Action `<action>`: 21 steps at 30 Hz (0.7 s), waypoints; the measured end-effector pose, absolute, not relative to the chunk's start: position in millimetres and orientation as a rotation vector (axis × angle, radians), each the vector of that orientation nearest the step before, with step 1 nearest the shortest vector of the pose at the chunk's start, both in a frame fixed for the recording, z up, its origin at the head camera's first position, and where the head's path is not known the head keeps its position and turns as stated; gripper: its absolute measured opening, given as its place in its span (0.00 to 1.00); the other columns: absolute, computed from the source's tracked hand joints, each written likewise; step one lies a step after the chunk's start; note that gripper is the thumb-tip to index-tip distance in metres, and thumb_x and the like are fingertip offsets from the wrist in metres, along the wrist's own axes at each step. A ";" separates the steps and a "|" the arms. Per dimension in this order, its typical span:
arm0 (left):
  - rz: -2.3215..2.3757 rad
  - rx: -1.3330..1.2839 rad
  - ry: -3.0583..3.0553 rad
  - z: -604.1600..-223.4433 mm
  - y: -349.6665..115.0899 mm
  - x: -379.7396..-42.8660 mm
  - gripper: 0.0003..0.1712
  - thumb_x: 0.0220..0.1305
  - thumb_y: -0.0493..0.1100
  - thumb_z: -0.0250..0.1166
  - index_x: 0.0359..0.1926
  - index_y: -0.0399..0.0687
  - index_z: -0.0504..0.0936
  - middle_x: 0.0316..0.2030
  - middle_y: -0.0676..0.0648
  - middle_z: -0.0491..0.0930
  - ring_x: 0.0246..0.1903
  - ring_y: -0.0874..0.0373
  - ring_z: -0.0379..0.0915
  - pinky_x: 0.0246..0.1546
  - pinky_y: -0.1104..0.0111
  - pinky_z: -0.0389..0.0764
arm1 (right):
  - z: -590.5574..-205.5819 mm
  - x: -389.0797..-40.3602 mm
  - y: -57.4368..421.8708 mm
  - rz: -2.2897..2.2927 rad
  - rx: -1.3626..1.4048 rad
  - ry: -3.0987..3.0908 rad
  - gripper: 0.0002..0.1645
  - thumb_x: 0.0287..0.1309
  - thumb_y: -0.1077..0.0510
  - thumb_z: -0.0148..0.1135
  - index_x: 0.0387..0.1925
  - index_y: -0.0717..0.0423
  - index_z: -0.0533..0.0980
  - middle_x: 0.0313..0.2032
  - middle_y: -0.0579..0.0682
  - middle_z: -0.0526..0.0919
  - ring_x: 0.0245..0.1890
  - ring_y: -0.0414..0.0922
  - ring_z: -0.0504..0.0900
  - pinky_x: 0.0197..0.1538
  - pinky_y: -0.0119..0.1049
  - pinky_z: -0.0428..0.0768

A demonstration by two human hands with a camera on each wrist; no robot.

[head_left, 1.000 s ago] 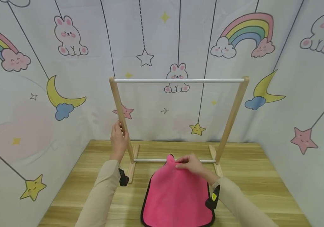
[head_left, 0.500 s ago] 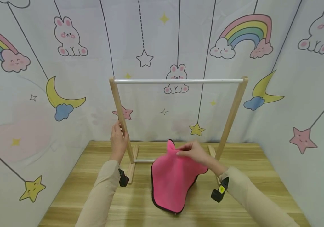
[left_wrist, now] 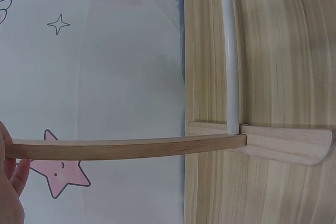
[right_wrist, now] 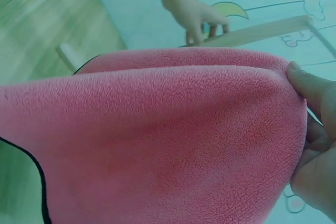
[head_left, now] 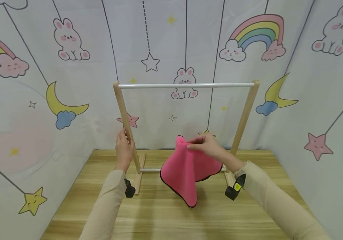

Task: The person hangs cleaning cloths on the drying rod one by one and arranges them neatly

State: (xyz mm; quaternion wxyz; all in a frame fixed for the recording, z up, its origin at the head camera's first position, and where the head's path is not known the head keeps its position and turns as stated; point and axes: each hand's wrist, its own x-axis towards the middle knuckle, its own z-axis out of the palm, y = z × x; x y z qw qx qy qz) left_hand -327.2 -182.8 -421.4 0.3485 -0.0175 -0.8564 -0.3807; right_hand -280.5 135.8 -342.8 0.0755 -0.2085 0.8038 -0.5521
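Observation:
My right hand pinches a pink plush towel with black edging near its upper part. From there the towel hangs in folds, its lowest corner above the tabletop and in front of the rack's lower bar. Up close in the right wrist view, thumb and fingers squeeze the gathered fabric. My left hand grips the left wooden post of a drying rack, about midway up. In the left wrist view only part of that hand shows, at the left edge.
The rack has a white top bar, a right wooden post and a white lower bar near the wood-grain table. Its left foot lies flat on the table. A printed curtain surrounds the table.
My right hand has lifted the towel upward and away from me; its lower part has left the tabletop's front and now hangs folded. My left hand stays on the post.

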 end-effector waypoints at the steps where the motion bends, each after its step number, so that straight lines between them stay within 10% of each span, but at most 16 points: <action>1: -0.988 -0.047 -2.220 -421.4 -183.1 -327.1 0.27 0.56 0.26 0.56 0.57 0.34 0.62 0.44 0.34 0.69 0.40 0.43 0.73 0.38 0.56 0.80 | -338.7 -281.3 136.1 -1.655 -0.630 2.419 0.18 0.50 0.58 0.66 0.42 0.63 0.80 0.34 0.50 0.84 0.34 0.39 0.81 0.38 0.30 0.80; 21: -0.969 -0.059 -2.236 -420.1 -184.0 -325.8 0.26 0.57 0.28 0.56 0.57 0.34 0.62 0.43 0.34 0.68 0.40 0.43 0.72 0.39 0.56 0.79 | -274.5 -292.8 133.8 -1.729 -0.763 2.482 0.16 0.50 0.62 0.66 0.41 0.67 0.80 0.34 0.53 0.85 0.31 0.37 0.83 0.39 0.30 0.81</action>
